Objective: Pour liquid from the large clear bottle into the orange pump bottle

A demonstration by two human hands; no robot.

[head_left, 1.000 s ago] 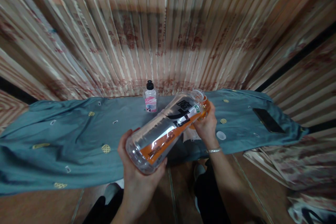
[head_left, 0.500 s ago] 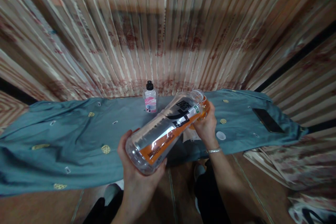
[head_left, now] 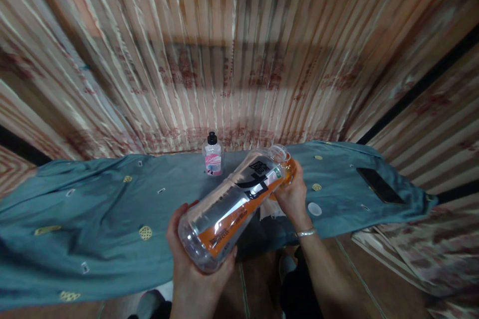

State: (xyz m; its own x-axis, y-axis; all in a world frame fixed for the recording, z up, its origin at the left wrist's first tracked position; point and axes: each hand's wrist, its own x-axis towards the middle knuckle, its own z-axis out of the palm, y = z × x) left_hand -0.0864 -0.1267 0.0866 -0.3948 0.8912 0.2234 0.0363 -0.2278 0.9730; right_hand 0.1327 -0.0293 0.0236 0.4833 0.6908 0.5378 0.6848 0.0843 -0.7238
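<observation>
My left hand point(head_left: 198, 264) is wrapped round the base of a large clear plastic bottle point(head_left: 234, 204) with an orange label and black lettering. The bottle is tilted, its neck up and to the right, and no liquid shows inside it. At the neck, my right hand point(head_left: 292, 194) is closed around a small see-through orange container point(head_left: 290, 168), which the bottle and fingers partly hide. Whether the two touch I cannot tell. Behind the big bottle, a small clear bottle point(head_left: 213, 159) with a black cap and pink label stands upright.
A teal patterned cloth point(head_left: 108, 209) covers the narrow table. To the right lie a white round disc point(head_left: 315, 209) and a black phone-like slab point(head_left: 378, 185). A whitish tissue-like piece point(head_left: 270, 210) lies under my right hand. A pleated curtain point(head_left: 232, 60) hangs behind.
The whole scene sits slightly lower in view, as my head has tilted up a little. Both hands keep their holds, and the big bottle stays at nearly the same tilt.
</observation>
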